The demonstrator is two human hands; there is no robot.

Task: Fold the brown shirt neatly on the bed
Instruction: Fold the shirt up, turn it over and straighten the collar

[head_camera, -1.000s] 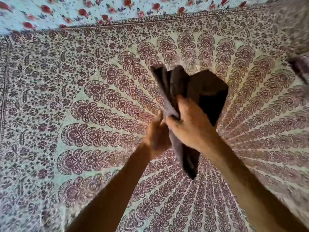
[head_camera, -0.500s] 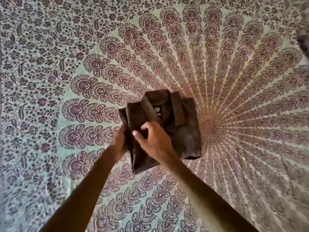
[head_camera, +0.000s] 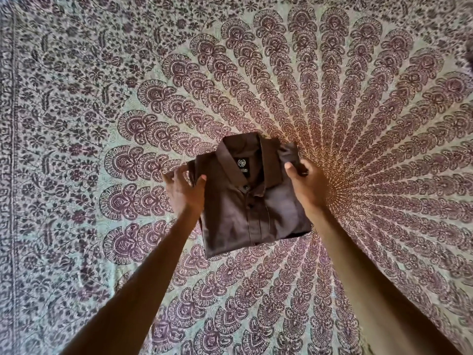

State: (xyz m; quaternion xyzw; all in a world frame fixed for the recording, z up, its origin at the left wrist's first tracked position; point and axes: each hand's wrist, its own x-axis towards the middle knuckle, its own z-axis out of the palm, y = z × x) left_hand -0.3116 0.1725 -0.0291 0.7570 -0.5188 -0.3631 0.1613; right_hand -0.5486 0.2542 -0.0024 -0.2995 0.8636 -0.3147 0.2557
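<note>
Left hand (head_camera: 184, 192): we have it clamped on the left edge of the brown shirt (head_camera: 252, 201), thumb on top of the cloth, fingers curled round the side and partly under it.
Right hand (head_camera: 307, 184): we pinch the upper right corner, thumb on top, the other fingers hidden behind the fold.
Shirt: it lies as a compact rectangle, collar (head_camera: 245, 152) up and away from us, buttons fastened, resting on the patterned bedspread (head_camera: 102, 98) near the centre of its radiating print.
Stage: we judge the folding nearly done; only squaring and letting go seem to remain.
Risk, left side: a flap pokes out beyond our fingers; if we release without tucking it, the edge may spring open.
Risk, right side: pulling the corner outward could skew the collar or drag hidden layers apart.
Risk, bed: the soft surface may let the stack slump when pressed unevenly.
</note>
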